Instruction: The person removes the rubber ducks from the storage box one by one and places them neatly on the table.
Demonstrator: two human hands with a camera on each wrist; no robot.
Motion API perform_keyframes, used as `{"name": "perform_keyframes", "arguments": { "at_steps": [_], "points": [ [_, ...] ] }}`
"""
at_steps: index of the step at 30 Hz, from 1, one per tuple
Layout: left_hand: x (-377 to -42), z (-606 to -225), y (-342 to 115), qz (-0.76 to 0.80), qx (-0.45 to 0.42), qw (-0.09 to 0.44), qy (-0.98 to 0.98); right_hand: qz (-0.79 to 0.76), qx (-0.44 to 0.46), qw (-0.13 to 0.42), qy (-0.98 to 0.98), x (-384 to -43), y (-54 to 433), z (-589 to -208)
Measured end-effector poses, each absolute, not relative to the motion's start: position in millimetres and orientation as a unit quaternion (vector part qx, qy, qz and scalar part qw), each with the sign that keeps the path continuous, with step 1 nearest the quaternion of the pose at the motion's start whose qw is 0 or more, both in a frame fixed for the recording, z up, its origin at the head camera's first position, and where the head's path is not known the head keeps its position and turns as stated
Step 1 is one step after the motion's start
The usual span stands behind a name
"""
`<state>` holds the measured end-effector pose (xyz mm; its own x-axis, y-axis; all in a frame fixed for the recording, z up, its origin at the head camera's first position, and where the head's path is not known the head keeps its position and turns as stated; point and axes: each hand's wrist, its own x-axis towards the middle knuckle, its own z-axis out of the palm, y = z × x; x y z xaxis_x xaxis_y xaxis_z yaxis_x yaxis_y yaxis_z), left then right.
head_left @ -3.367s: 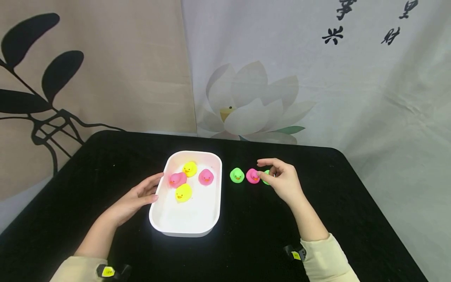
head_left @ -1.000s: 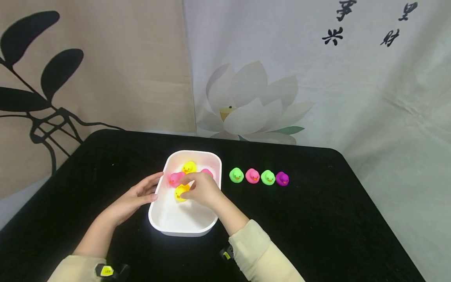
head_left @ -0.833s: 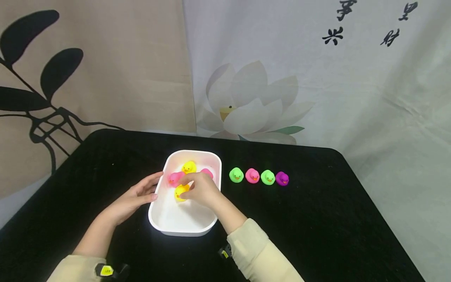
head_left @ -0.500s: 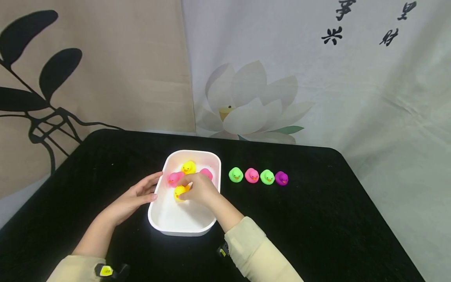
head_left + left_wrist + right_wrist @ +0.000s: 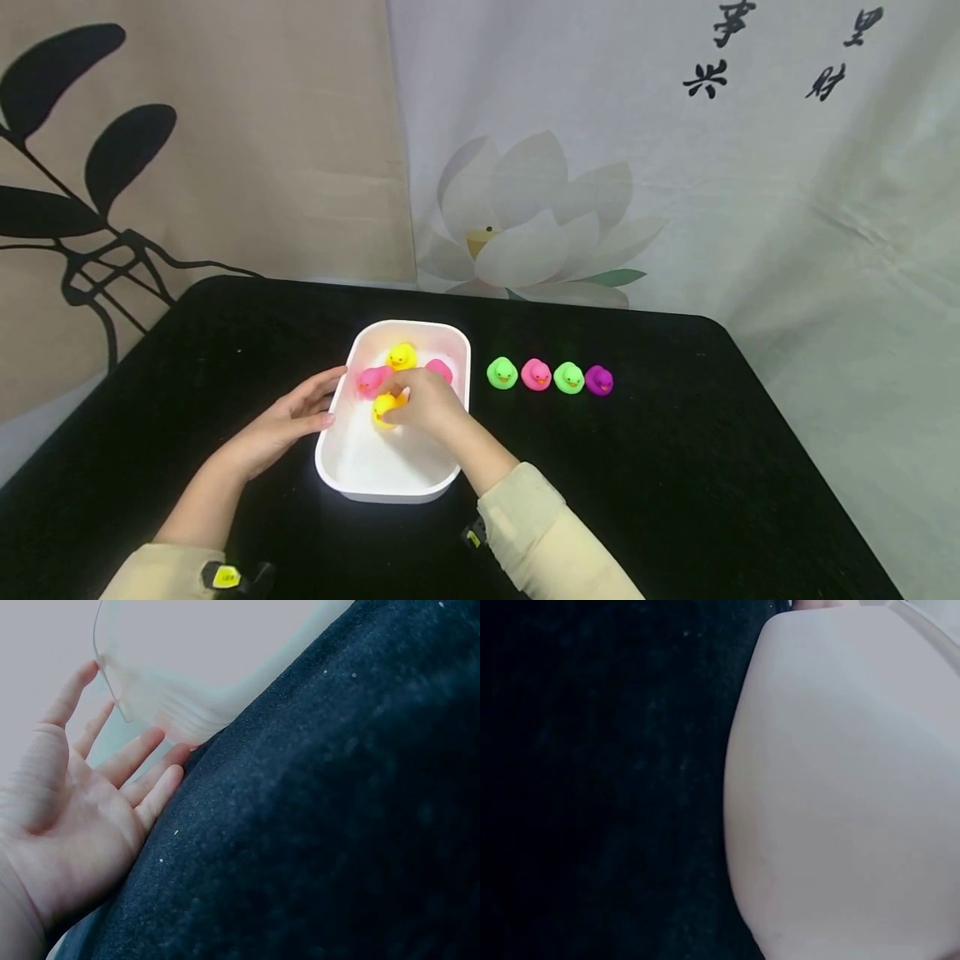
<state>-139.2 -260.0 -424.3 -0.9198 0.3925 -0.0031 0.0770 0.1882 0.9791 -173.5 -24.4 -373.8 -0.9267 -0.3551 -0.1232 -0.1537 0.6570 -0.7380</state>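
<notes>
In the head view, my right hand (image 5: pixel 426 402) reaches into the white tray (image 5: pixel 390 490) and pinches a yellow rubber duck (image 5: pixel 385 410) between thumb and fingers. The duck is partly hidden by the hand. My left hand (image 5: pixel 292 417) touches the tray's left side with its fingers extended. The left wrist view shows that same left hand (image 5: pixel 90 802) palm up, fingertips against the tray's wall (image 5: pixel 225 690). Also in the tray are another yellow duck (image 5: pixel 402 356), a pink duck (image 5: pixel 372 381) and a second pink duck (image 5: pixel 439 369), partly covered by the right hand.
Right of the tray, a row of ducks stands on the black cloth: green (image 5: pixel 502 372), pink (image 5: pixel 536 374), green (image 5: pixel 568 377) and purple (image 5: pixel 599 381). A printed curtain (image 5: pixel 525 83) hangs behind the black-covered table (image 5: pixel 675 450).
My right hand has gone from the row of ducks leftward into the tray and taken hold of the yellow duck. The purple duck now shows at the row's end. The left hand stays put.
</notes>
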Motion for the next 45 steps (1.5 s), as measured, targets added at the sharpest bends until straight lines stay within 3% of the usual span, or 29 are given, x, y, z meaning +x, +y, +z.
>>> {"name": "perform_keyframes", "arguments": {
  "at_steps": [30, 45],
  "points": [
    [-138.8, -424.3, -260.1, 0.61, 0.145, 0.126, 0.769, -0.482, -0.243, 0.036, 0.841, -157.0, 14.1, -354.5],
    [-137.6, -423.6, -259.8, 0.613, 0.148, 0.125, 0.766, -0.493, -0.241, 0.036, 0.835, -152.0, 48.7, -338.9]
  ]
}}
